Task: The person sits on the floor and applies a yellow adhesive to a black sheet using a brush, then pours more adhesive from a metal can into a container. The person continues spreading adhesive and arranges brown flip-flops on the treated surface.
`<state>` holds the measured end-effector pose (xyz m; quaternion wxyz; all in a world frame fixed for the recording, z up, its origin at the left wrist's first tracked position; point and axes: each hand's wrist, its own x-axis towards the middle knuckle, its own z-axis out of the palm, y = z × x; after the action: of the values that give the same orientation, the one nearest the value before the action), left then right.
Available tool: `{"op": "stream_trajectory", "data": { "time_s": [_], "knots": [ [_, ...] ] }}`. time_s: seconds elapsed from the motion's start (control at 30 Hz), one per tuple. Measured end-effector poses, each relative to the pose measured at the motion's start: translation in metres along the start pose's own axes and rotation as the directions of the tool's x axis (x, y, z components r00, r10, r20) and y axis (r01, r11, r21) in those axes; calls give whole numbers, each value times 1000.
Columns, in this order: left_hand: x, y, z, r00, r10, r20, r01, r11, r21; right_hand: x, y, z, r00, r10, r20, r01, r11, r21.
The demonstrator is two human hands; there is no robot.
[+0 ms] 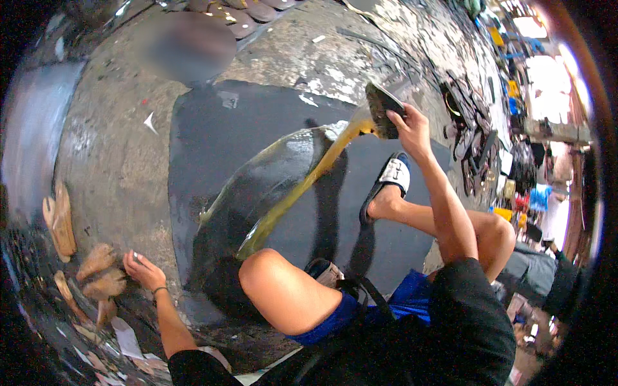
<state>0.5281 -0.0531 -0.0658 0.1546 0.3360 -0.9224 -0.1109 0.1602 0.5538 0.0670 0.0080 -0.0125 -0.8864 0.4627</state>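
Note:
A large dark sheet (199,141) lies flat on the floor before me. Across it runs a wet, glossy streak of yellowish, glue-like liquid (293,201), with a wide shiny smear beside it. My right hand (412,132) is closed round the edge of a dark flat piece (381,110), tilted up over the sheet's far right part, where the yellow streak meets it. To the left, off the sheet, my left hand (145,271) holds nothing I can see; its fingers are loosely apart. It is near brown, furry-looking blocks (103,273).
Wooden foot-shaped forms (59,222) stand at far left. My sandalled foot (394,177) rests on the sheet, right of the streak. Dark slippers and straps (467,138) are heaped at right; several brown soles (241,16) lie at the far edge. Scraps litter the lower left.

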Motion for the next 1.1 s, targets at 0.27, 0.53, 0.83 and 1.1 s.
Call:
{"op": "stream_trajectory", "data": {
  "time_s": [0.27,0.53,0.83,1.1],
  "knots": [
    [6,29,-11,964,-211,162,205,977,56,-53,47,73,947,276,-167,-318,716,-622],
    [13,35,-19,993,-100,69,88,984,157,-43,1,141,926,310,-217,-378,757,-533],
    [11,18,-3,999,-45,-17,47,988,144,5,-57,257,992,107,-62,-123,892,-435],
    [11,16,-7,999,-31,-39,34,996,78,17,-130,349,996,-33,81,63,913,-402]
  ]
}}
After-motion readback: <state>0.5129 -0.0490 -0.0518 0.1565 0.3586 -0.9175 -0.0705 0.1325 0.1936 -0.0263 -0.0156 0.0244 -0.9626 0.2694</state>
